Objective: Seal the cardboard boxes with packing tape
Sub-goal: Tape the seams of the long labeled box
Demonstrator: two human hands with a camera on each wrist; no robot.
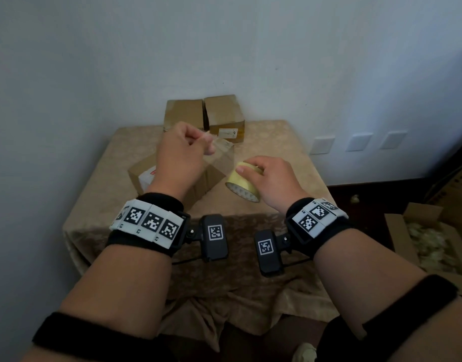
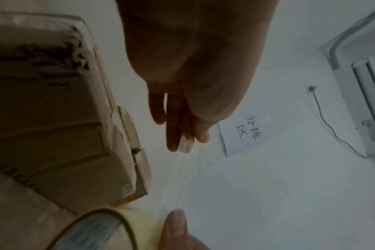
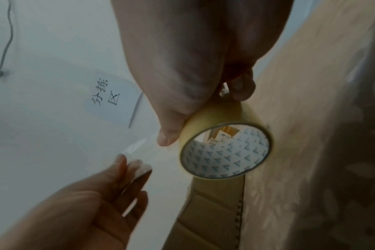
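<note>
Head cam sits up high and looks forward and down, so you get both forearms, the cloth-covered table [image 1: 276,142] and the white wall [image 1: 224,48] behind it, all from a fair way back. Left wrist cam is tucked under the left hand [image 2: 188,71], super close, looking up along the fingers toward the wall, with a cardboard box [image 2: 54,118] at its left. Right wrist cam does the same along the right hand [image 3: 195,59], very near the tape roll [image 3: 225,148]. Both wrist views catch the same paper sign [image 2: 242,133] on the wall, plus the roll. All three share the roll and the box.
</note>
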